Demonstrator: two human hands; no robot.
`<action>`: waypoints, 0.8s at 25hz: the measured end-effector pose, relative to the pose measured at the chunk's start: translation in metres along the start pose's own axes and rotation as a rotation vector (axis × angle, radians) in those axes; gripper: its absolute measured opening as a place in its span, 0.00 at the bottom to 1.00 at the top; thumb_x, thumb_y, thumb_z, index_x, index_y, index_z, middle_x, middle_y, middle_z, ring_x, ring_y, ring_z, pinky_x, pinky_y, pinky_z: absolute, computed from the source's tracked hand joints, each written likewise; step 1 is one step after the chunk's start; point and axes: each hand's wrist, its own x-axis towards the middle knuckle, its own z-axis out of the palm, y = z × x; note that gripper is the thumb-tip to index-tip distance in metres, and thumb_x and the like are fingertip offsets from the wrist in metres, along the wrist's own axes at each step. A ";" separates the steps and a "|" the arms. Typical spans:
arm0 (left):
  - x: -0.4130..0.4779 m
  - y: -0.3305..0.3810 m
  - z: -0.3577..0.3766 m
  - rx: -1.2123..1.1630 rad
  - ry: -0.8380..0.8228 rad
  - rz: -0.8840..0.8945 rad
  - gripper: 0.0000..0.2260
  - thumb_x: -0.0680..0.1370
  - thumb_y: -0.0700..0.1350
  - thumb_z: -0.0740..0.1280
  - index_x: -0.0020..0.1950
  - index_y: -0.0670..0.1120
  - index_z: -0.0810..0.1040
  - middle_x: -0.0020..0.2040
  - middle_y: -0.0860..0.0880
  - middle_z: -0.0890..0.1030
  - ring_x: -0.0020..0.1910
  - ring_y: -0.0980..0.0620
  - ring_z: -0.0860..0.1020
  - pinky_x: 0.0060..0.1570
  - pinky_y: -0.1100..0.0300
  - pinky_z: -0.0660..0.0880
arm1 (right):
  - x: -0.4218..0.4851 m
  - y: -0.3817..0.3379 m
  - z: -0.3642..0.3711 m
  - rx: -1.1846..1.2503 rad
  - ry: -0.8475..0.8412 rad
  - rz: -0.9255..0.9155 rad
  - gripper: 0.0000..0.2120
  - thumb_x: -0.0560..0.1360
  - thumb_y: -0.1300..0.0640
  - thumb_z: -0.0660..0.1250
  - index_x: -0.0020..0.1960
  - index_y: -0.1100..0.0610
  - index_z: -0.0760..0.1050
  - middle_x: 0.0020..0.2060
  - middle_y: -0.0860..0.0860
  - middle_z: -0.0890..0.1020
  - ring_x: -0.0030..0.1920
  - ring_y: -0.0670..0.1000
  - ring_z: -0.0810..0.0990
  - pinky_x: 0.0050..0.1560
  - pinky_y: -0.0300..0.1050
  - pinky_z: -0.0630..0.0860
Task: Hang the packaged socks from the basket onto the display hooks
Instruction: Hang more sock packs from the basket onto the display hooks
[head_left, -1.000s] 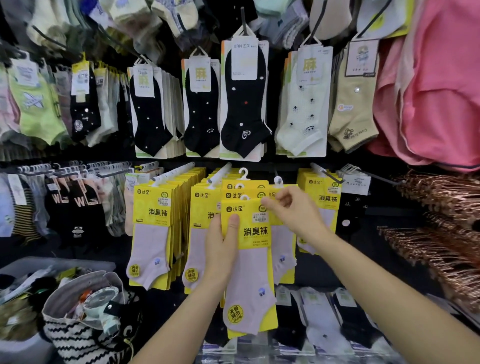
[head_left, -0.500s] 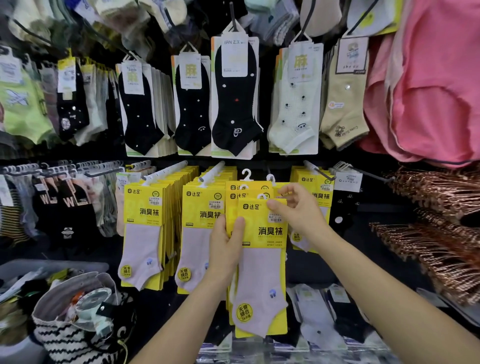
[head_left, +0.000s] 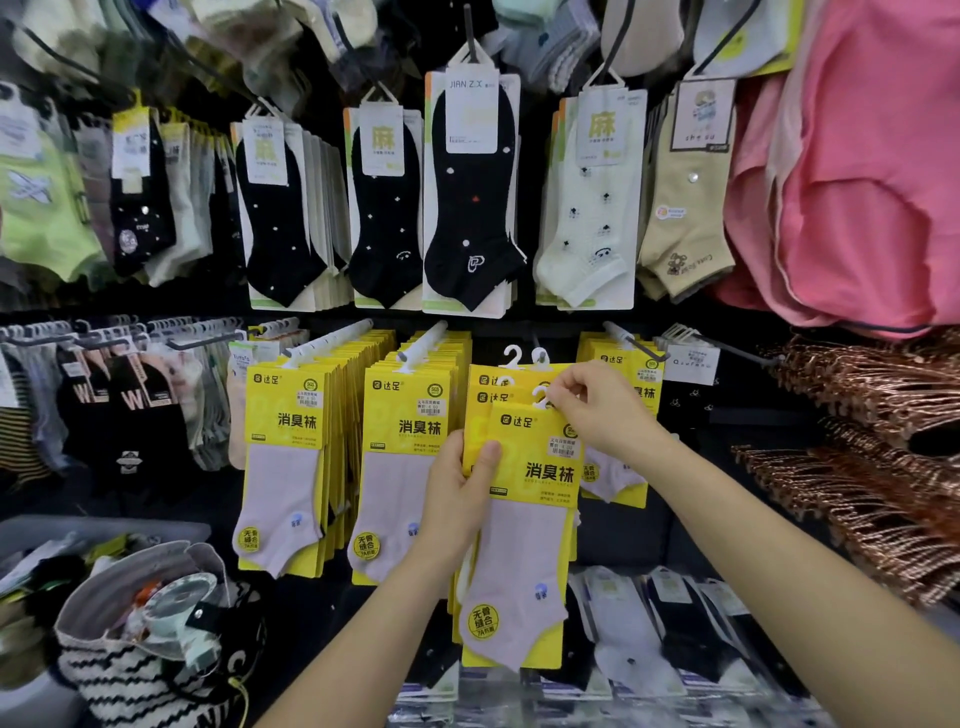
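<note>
Crowded sock wall — left hand, right hand pinch flat yellow-carded socks.

You hold a fanned stack of yellow sock packs upright, pale socks facing you, white hangers on top.

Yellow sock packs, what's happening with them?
A person is stocking a sock display. The left hand grips a bunch of yellow packs by the left edge, while the right hand pinches the white hanger on the front pack. Whether any of them is hung yet is unclear. Full rows of the same kind already hang to the left.
</note>
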 end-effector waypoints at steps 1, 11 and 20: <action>0.000 0.000 -0.001 0.004 0.005 -0.008 0.03 0.80 0.45 0.61 0.51 0.50 0.75 0.47 0.55 0.81 0.44 0.62 0.79 0.41 0.68 0.76 | 0.002 0.000 0.001 0.009 -0.002 0.010 0.15 0.78 0.57 0.61 0.33 0.50 0.69 0.37 0.47 0.71 0.37 0.41 0.68 0.44 0.41 0.66; -0.001 0.000 -0.061 0.088 0.362 0.075 0.08 0.81 0.45 0.59 0.42 0.53 0.72 0.39 0.56 0.77 0.36 0.65 0.75 0.36 0.66 0.71 | 0.044 0.013 -0.007 0.170 0.166 0.195 0.11 0.78 0.56 0.61 0.39 0.56 0.74 0.28 0.49 0.70 0.31 0.47 0.67 0.30 0.41 0.63; -0.001 0.000 -0.059 0.084 0.282 0.068 0.07 0.80 0.46 0.61 0.45 0.51 0.76 0.41 0.54 0.81 0.39 0.64 0.78 0.37 0.69 0.74 | 0.053 0.011 0.010 -0.081 0.211 0.195 0.12 0.75 0.58 0.62 0.42 0.65 0.79 0.34 0.55 0.79 0.38 0.55 0.76 0.42 0.48 0.74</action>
